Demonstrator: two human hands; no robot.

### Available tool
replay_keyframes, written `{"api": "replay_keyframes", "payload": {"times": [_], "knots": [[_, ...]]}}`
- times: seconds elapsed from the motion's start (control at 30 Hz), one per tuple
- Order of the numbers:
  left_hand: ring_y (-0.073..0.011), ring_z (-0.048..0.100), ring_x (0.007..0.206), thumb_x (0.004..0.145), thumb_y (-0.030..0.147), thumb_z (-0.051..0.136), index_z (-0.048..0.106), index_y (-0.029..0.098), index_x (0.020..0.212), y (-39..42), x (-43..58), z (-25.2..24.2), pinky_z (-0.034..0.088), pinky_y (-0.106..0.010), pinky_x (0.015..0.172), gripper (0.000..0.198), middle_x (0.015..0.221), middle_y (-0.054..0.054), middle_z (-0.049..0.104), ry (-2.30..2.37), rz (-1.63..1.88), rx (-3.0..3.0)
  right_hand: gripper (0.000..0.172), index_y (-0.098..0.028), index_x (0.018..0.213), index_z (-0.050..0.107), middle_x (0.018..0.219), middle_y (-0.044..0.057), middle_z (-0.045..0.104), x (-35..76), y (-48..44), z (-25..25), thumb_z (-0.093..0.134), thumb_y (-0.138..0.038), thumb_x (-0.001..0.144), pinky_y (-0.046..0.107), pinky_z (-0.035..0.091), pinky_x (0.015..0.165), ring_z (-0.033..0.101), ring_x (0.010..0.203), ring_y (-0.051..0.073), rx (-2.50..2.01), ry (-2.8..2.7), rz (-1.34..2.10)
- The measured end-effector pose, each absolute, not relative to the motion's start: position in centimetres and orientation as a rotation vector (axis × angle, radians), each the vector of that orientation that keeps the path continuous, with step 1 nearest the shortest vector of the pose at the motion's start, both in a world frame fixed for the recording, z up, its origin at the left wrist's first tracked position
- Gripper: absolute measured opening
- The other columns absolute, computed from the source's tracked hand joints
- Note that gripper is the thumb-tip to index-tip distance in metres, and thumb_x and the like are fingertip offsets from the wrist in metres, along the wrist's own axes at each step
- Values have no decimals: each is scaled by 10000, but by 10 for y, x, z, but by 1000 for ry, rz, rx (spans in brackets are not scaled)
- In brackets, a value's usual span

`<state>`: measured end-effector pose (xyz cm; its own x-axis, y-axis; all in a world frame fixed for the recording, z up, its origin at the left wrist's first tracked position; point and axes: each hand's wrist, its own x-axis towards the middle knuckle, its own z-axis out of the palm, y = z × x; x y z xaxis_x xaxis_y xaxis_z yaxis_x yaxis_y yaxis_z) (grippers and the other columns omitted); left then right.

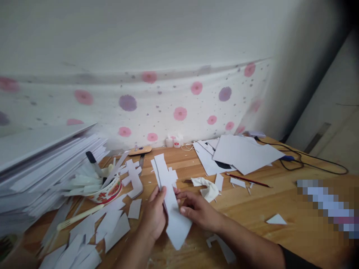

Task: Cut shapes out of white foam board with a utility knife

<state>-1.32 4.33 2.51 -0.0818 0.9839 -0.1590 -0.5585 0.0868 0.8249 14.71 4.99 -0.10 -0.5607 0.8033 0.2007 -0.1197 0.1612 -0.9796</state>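
Note:
A long white cut-out board piece (175, 215) with a pointed lower end is held over the table, tilted upright. My left hand (155, 213) grips its left edge, thumb on the front face. On the right edge, my right hand (198, 210) pinches it with bent fingers. Further white layers with a stepped edge (173, 175) show behind the front piece; whether they are joined to it I cannot tell. Left of my hands lie stacked white cut-out shapes (133, 179). A crumpled white tissue (207, 189) rests on the table to the right.
A paper bowl (108, 192) of white strips stands left, beside a tall pile of white boards (47, 168). White scraps (112, 228) cover the front left. Larger sheets (244, 153), a pencil (249, 180) and a black cable (316, 155) lie on the right of the wooden table (246, 209).

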Motion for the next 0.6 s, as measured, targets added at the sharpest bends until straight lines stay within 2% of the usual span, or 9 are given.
{"api": "replay_keyframes", "payload": {"times": [0.07,0.17,0.23,0.33,0.4,0.5,0.6], "knots": [[-202,699,805,783,305,716,632,181,848,48,-17,25,570,-331,748,163,758,-21,707,960,1480,561,556,-196,1125,542,725,-21,571,144,49,-4,641,-609,766,242,402,503,529,518,109,-711,-1613,1683],[-164,699,730,834,238,641,598,184,804,52,-21,25,571,-323,758,76,702,7,678,996,1525,501,558,-173,998,593,728,-11,609,138,48,-7,696,-626,689,239,418,501,549,494,98,-814,-1515,1781],[-180,701,719,818,233,655,610,168,818,52,-22,26,572,-334,741,79,716,-19,685,995,1497,492,525,-160,880,598,692,-12,618,135,49,-4,714,-623,659,234,418,501,547,476,90,-876,-1487,1779],[-228,695,710,745,277,731,645,135,906,53,-23,24,561,-340,643,232,782,-78,701,973,1429,510,515,-144,844,606,649,-7,630,136,61,4,740,-594,633,228,405,480,557,463,98,-947,-1494,1757],[-210,682,718,720,293,754,639,161,973,57,-25,22,543,-320,636,307,855,-67,696,969,1455,510,467,-137,852,611,641,-10,628,139,80,11,740,-546,668,224,409,484,555,469,93,-1017,-1490,1702],[-151,667,801,758,240,712,601,230,1040,63,-31,17,518,-302,753,303,1036,-35,659,1020,1565,470,324,-127,910,611,694,-4,627,136,122,20,652,-438,828,244,474,562,574,541,95,-1152,-1479,1583],[-149,667,836,749,182,692,611,217,1006,64,-35,14,495,-322,824,272,1071,-52,639,1073,1598,468,281,-144,1109,590,1041,61,634,117,167,23,561,-357,928,350,544,735,633,847,166,-1290,-1518,1504]]}}
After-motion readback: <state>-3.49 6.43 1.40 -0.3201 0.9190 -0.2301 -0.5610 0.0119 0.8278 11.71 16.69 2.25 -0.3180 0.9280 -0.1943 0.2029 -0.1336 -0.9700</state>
